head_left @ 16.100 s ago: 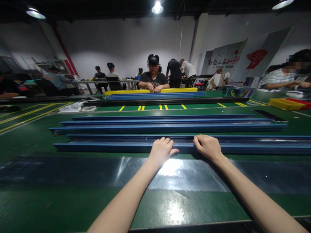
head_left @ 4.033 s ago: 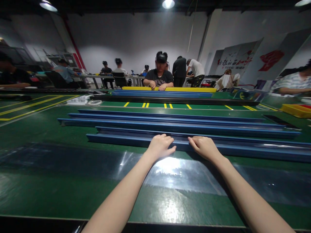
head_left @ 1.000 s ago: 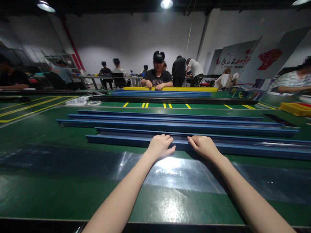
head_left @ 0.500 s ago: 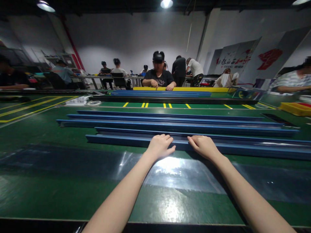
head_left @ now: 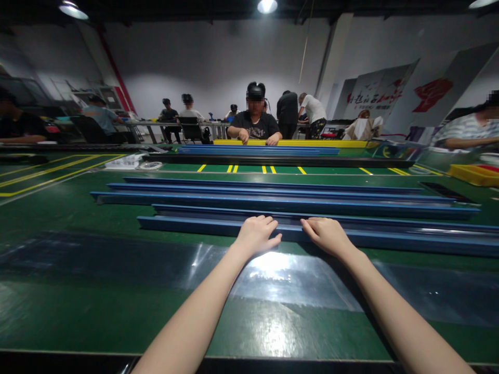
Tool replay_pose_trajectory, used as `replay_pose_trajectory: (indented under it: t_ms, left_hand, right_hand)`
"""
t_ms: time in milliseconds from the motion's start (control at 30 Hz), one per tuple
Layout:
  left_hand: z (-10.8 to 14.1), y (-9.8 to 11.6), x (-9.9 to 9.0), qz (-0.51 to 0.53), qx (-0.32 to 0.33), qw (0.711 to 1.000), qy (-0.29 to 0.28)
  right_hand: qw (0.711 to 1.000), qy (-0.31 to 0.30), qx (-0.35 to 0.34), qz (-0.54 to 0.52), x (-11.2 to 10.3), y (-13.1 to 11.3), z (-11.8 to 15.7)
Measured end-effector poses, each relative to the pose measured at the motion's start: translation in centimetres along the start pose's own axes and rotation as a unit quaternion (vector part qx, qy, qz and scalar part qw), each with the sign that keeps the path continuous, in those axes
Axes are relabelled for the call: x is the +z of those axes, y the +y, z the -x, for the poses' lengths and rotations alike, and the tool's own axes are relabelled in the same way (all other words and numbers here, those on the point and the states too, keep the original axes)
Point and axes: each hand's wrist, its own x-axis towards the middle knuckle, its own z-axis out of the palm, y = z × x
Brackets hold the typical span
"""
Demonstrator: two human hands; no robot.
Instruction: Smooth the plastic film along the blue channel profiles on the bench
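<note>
A long blue channel-shaped profile (head_left: 187,225) lies crosswise on the green tabletop in front of me, its groove facing up. My left hand (head_left: 257,231) has its fingers bent over the profile's near wall, with the thumb apart on the near side. A short stretch to the right, my right hand (head_left: 323,234) curls over the same wall, its fingertips partly hidden. Between the two hands the wall shows bare. Beneath my forearms a strip of clear plastic film (head_left: 117,259) lies flat along the table.
Several more blue profiles (head_left: 273,201) lie parallel just beyond. Farther back are a black profile (head_left: 273,160), a yellow profile (head_left: 312,143) and a tape roll (head_left: 150,165). A yellow tray (head_left: 470,176) stands at right. A co-worker (head_left: 255,124) sits opposite, hands at the yellow profile.
My hands and the blue profiles stay in place. Across the table, the co-worker's hand on the left of the picture has shifted slightly left.
</note>
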Motion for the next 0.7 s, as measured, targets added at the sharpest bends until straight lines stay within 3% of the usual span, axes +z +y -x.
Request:
replay_pose_trajectory:
  t_ms: [700]
  left_hand:
    - [0.06, -0.04, 0.12, -0.003, 0.005, 1.0, 0.004]
  right_hand:
    - [1.0, 0.002, -0.001, 0.004, 0.11, 0.05, -0.02]
